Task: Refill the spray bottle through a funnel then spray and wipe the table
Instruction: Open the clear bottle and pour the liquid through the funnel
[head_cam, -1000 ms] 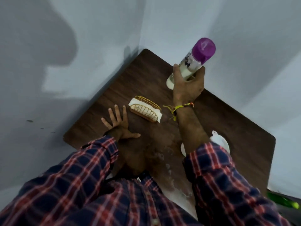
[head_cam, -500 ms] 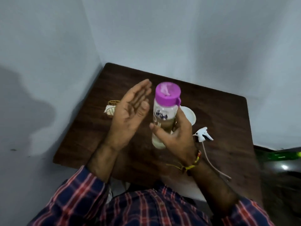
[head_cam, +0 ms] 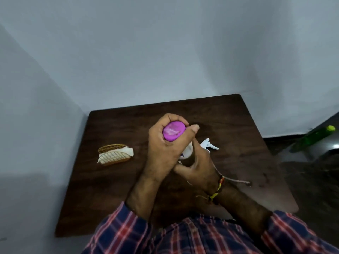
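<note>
Two hands on bottle (head_cam: 187,153): left grip (head_cam: 163,153) wraps round purple cap (head_cam: 173,132), right grip (head_cam: 198,167) clasps pale body

Magenta cap (head_cam: 173,132), dark brown table (head_cam: 128,189), white sprayer head (head_cam: 208,145) — navy-and-red plaid sleeves (head_cam: 124,230), grey walls (head_cam: 165,52).

Hands (head_cam: 165,154) hide most of the bottle (head_cam: 187,153).

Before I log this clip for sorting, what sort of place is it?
Probably a plain room corner at home: bare grey walls meet behind a small dark wooden table holding a napkin holder and a spray nozzle.
</note>
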`<act>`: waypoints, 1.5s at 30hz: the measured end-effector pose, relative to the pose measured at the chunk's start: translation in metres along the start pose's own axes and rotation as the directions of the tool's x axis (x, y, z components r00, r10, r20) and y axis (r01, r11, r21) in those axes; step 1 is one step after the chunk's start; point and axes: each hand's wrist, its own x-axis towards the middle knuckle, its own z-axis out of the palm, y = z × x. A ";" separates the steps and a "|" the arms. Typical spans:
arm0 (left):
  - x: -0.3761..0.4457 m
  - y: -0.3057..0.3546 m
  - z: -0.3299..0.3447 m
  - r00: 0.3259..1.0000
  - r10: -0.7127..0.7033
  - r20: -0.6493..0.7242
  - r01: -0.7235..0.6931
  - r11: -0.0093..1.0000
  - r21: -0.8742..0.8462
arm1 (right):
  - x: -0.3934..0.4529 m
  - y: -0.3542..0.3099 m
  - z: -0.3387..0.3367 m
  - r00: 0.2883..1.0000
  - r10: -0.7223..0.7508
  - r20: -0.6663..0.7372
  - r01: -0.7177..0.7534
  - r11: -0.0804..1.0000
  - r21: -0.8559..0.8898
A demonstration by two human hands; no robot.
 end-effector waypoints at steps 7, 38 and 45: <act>-0.010 0.014 0.004 0.998 0.010 0.056 -0.009 1.000 -0.020 | 0.008 0.008 -0.029 0.991 -0.009 -0.130 0.001 0.998 -0.059; 0.022 0.028 -0.042 0.905 -0.069 0.420 -0.133 0.892 0.433 | 0.003 0.025 -0.029 1.000 -0.020 0.002 0.021 0.991 -0.131; 0.024 0.029 -0.053 0.888 -0.072 0.454 -0.168 0.869 0.465 | 0.002 0.022 -0.018 0.999 -0.036 0.037 0.040 0.993 -0.114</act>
